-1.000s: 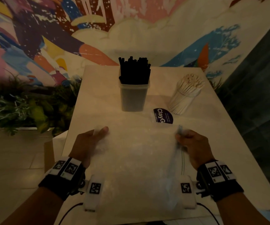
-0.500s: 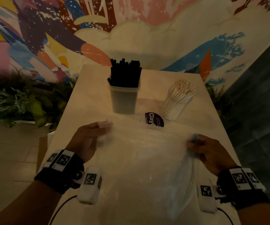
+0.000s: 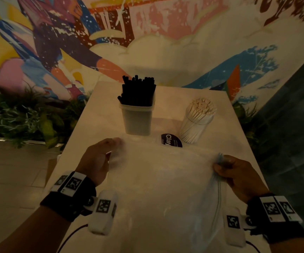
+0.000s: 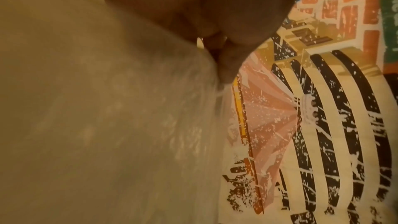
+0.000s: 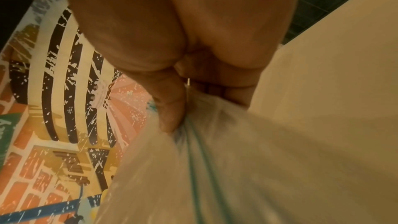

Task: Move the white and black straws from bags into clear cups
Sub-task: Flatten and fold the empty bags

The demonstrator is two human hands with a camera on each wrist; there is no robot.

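A clear plastic bag [image 3: 162,183] is stretched flat between my two hands over the near table. My left hand [image 3: 103,156] pinches its left corner, and the left wrist view shows the bag [image 4: 129,125] drawn tight from the fingertips [image 4: 74,72]. My right hand [image 3: 227,170] grips the bunched right corner with the blue zip strip, which also shows in the right wrist view on the bag [image 5: 237,168]. Black straws [image 3: 138,91] stand in a clear cup [image 3: 137,119] at the back middle. White straws [image 3: 200,114] fill another clear cup [image 3: 193,132] to its right. I see no straws in the bag.
A dark round sticker [image 3: 171,140] shows by the bag's far edge. The pale table [image 3: 226,136] ends at a painted wall [image 3: 147,42]. Green plants [image 3: 19,117] line the left side and a dark tiled floor [image 3: 293,125] lies to the right.
My hands have drawn further apart and the bag is pulled flatter and wider between them. The view has shifted slightly; the cups have not moved.
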